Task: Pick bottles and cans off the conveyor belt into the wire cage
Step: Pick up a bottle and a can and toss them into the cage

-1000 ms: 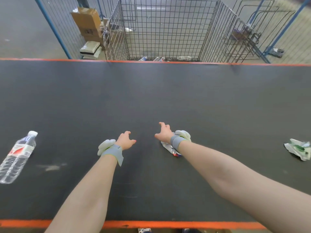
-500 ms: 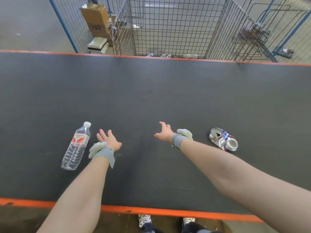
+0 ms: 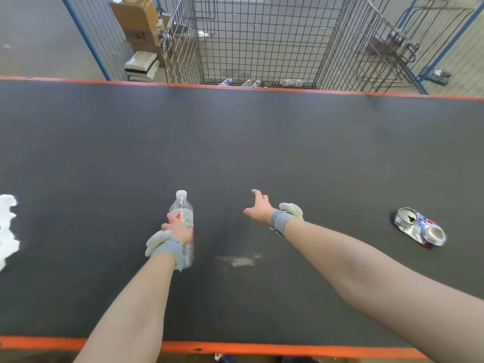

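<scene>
A clear plastic bottle (image 3: 183, 209) with a white cap and red label lies on the black conveyor belt (image 3: 235, 142), cap pointing away from me. My left hand (image 3: 176, 227) is wrapped around its middle. My right hand (image 3: 258, 206) hovers over the belt to the right of the bottle, fingers spread and holding nothing. A crushed silver, blue and red can (image 3: 419, 227) lies on the belt at the far right. Beyond the belt's far edge stands the wire cage (image 3: 262, 40), with several bottles (image 3: 290, 82) on its floor.
A white crumpled scrap (image 3: 6, 226) lies at the belt's left edge. A pale smear (image 3: 241, 261) marks the belt near me. Orange strips border the belt. Cardboard boxes (image 3: 138, 22) and blue-framed mesh fencing (image 3: 89, 38) stand left of the cage, a wire rack (image 3: 387, 48) to its right.
The belt carried the bottle and the can rightward. My left hand, open beside the bottle before, has closed on it. My right hand stayed open. The white scrap came in at the left.
</scene>
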`<state>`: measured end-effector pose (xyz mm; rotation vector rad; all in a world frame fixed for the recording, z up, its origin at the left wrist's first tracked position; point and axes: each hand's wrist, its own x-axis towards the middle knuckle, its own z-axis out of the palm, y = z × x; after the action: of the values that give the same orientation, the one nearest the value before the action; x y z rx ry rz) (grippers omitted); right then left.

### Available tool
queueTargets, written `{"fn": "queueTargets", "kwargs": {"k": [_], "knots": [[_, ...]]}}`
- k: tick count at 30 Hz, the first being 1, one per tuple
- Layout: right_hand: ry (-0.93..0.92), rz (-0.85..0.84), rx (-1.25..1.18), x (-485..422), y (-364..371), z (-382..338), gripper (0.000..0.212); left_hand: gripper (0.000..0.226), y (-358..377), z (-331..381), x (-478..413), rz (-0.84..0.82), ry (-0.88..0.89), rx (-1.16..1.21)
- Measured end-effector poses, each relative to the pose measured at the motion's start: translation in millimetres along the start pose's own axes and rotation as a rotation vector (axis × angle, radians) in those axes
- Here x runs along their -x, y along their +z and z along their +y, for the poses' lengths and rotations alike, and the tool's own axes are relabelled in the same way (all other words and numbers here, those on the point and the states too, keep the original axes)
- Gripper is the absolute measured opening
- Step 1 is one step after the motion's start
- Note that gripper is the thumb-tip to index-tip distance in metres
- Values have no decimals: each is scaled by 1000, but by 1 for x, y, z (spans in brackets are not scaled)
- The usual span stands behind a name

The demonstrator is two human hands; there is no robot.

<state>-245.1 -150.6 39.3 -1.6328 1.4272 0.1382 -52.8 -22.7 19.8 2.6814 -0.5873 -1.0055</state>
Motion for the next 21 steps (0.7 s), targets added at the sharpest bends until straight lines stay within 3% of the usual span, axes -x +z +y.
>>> {"fn": "queueTargets", "kwargs": {"k": [5, 10, 12, 17, 19, 21], "knots": [[49, 58, -45, -27, -32, 0, 74, 74, -11, 71, -15, -271, -41, 512], [69, 129, -103, -81, -94, -23, 73, 44, -20, 168, -42, -411, -24, 708], [75, 167, -134, -110, -128, -44, 73, 50, -29, 210, -63, -459, 2, 743], [-36, 411, -344, -191, -222, -129, 68, 58, -112, 354, -100, -407, 367, 690], [-103, 467, -406, -212, -248, -159, 65, 83, -122, 394, -125, -373, 375, 657], [-143, 472, -407, -223, -257, -175, 65, 90, -108, 401, -139, -444, 354, 638]]}}
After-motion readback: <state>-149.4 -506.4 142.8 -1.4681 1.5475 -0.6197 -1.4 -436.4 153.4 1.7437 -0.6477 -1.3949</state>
